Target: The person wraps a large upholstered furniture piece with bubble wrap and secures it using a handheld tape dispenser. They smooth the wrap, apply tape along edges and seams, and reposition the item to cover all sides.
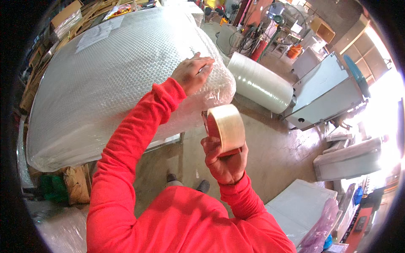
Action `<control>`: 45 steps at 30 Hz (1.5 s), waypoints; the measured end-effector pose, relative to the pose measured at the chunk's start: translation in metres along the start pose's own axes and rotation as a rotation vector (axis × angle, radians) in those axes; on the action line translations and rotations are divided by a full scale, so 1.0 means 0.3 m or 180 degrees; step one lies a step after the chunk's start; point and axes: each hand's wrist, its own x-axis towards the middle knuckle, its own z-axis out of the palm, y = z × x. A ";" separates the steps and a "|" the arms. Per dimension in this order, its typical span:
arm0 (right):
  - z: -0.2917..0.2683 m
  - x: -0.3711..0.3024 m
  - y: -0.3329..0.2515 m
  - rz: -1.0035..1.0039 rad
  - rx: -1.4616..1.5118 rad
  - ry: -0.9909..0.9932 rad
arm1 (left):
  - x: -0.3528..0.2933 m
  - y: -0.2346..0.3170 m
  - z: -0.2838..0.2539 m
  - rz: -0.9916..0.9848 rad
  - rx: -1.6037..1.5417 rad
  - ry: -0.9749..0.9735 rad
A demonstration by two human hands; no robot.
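A workshop or packing floor: bare concrete floor (274, 147), a film roll (259, 82), stacked wood frames (90, 10), machines (325, 90) and tangled cables (249, 36).

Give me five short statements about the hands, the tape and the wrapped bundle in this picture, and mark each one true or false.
1. The left hand lies flat on the bubble-wrapped bundle. True.
2. The right hand holds a pair of scissors. False: it grips a tape dispenser with a roll of tape.
3. The tape roll is pressed against the bundle. False: it is held up in the air, apart from the wrap.
4. A large roll of clear film lies on the floor beyond the bundle's corner. True.
5. The person's sleeves are blue. False: both sleeves are red.
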 end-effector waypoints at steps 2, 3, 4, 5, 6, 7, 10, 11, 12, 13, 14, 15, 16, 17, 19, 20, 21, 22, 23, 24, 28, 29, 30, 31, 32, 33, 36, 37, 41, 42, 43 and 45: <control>0.087 0.024 0.021 0.0010 0.0079 -0.0067 | -0.036 -0.007 -0.019 -0.0078 -0.0705 0.0262; 0.131 0.032 0.027 0.0022 0.0112 -0.0102 | -0.048 -0.008 -0.024 0.0248 -0.0778 0.0347; 0.171 0.036 0.031 0.0090 0.0180 -0.0191 | -0.056 -0.003 -0.028 0.0328 -0.1029 0.0250; 0.208 0.036 0.030 0.0161 0.0248 -0.0262 | -0.073 0.001 -0.032 0.0254 -0.0797 0.0138; 0.238 0.033 0.031 0.0238 0.0333 -0.0368 | -0.091 0.009 -0.034 0.0241 -0.0566 -0.0059; 0.266 0.050 0.021 0.0370 0.0275 -0.0574 | -0.110 0.016 -0.037 0.0354 -0.0486 -0.0031; 0.316 0.141 -0.004 -0.0149 -0.0222 -0.0762 | -0.150 0.028 -0.043 0.0523 -0.0294 -0.0156; 0.324 0.154 -0.008 -0.0270 -0.0187 -0.0672 | -0.151 0.028 -0.042 0.0456 -0.0278 -0.0270; 0.329 0.175 -0.012 -0.0289 -0.0327 -0.0864 | -0.150 0.027 -0.041 0.0591 -0.0321 -0.0195; 0.334 0.178 -0.016 -0.0327 -0.0342 -0.0845 | -0.146 0.028 -0.034 0.0501 -0.0438 0.0035; 0.335 0.179 -0.018 -0.0267 -0.0150 -0.0490 | -0.137 0.027 -0.030 0.0165 -0.0339 0.0135; 0.334 0.180 -0.022 0.0081 0.0246 -0.0432 | -0.128 0.029 -0.021 -0.0036 -0.0301 0.0302; 0.328 0.170 -0.025 0.0116 0.0153 -0.0540 | -0.117 0.032 -0.014 -0.0257 -0.0254 0.0355; 0.316 0.171 -0.031 0.0092 0.0132 -0.0488 | -0.111 0.036 -0.007 -0.0195 0.0061 0.0364; 0.264 0.166 -0.042 0.0032 0.0067 -0.0556 | -0.101 0.048 0.002 -0.0619 0.0357 0.0127; 0.226 0.175 -0.050 -0.0004 0.0014 -0.0502 | -0.099 0.055 0.003 -0.0745 0.0519 0.0143; 0.177 0.179 -0.053 -0.0130 0.0024 -0.0717 | -0.099 0.062 0.004 -0.0880 0.0684 0.0147; 0.120 0.188 -0.055 -0.0057 0.0125 -0.0951 | -0.103 0.070 0.004 -0.0939 0.0877 0.0314; 0.063 0.196 -0.061 0.0112 0.0239 -0.1245 | -0.105 0.074 0.001 -0.0994 0.1080 0.0465; 0.007 0.204 -0.066 0.0204 0.0232 -0.1535 | -0.109 0.079 -0.001 -0.1044 0.1170 0.0454; -0.112 0.289 -0.090 0.0215 -0.0396 -0.2154 | -0.118 0.078 -0.002 -0.1103 0.1348 0.0256; -0.096 0.321 -0.118 -0.0076 -0.0376 -0.2156 | -0.122 0.078 -0.001 -0.1097 0.1347 0.0171; -0.056 0.368 -0.162 -0.0279 -0.0423 -0.2279 | -0.124 0.079 0.001 -0.1029 0.1325 0.0191; -0.008 0.412 -0.208 -0.0496 -0.0429 -0.2314 | -0.125 0.080 0.001 -0.1101 0.1291 0.0174; 0.054 0.436 -0.269 -0.0624 -0.1164 -0.2430 | -0.119 0.081 -0.004 -0.1237 0.1238 -0.0013; 0.089 0.418 -0.310 -0.0798 -0.1346 -0.2297 | -0.113 0.081 -0.010 -0.1305 0.1222 -0.0073; 0.164 0.323 -0.418 -0.0855 -0.1619 -0.2249 | -0.065 0.067 -0.047 -0.1327 0.1178 -0.0146; 0.158 0.269 -0.437 -0.0749 -0.1804 -0.2356 | -0.046 0.056 -0.060 -0.1342 0.1065 -0.0429; 0.034 0.061 -0.418 -0.1947 -0.2201 -0.1119 | -0.009 -0.001 -0.072 -0.1824 -0.0302 0.0278; 0.000 0.007 -0.407 -0.2489 -0.2209 -0.0641 | -0.019 -0.008 -0.056 -0.1619 -0.0202 0.0289; -0.018 -0.035 -0.406 -0.2261 -0.2306 -0.0921 | -0.024 -0.010 -0.042 -0.1255 -0.0139 0.0436; -0.055 -0.097 -0.388 -0.2106 -0.2540 -0.1171 | -0.053 0.010 -0.009 -0.0709 0.0786 0.0216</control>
